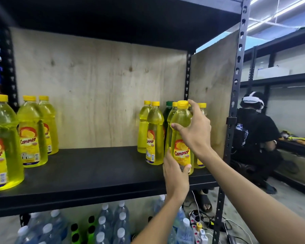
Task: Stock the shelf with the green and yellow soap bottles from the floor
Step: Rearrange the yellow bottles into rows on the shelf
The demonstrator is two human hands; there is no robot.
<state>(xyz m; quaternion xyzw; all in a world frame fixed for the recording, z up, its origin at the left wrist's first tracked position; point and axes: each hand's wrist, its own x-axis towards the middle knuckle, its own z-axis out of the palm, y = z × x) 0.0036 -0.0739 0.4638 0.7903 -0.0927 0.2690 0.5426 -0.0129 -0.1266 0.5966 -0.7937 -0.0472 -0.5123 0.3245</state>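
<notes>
So the yellow bottle (182, 138) is upright, long axis vertical, right at the front edge of the shelf (95, 166), just in front of the cluster (154, 132) of yellow ones with a single green bottle (168, 111) tucked in behind. Both hands are grasping it: left hand (175, 175) wrapped around the base from below, right hand (195, 131) pinching the shoulder near the cap from the right side. Both arms reach up and in, right wrist bent over the top. Looks like it's basically seated, just being squared up with the label forward. Left hand's the one carrying it, I'd guess. Still plenty of shelf left of that cluster.
</notes>
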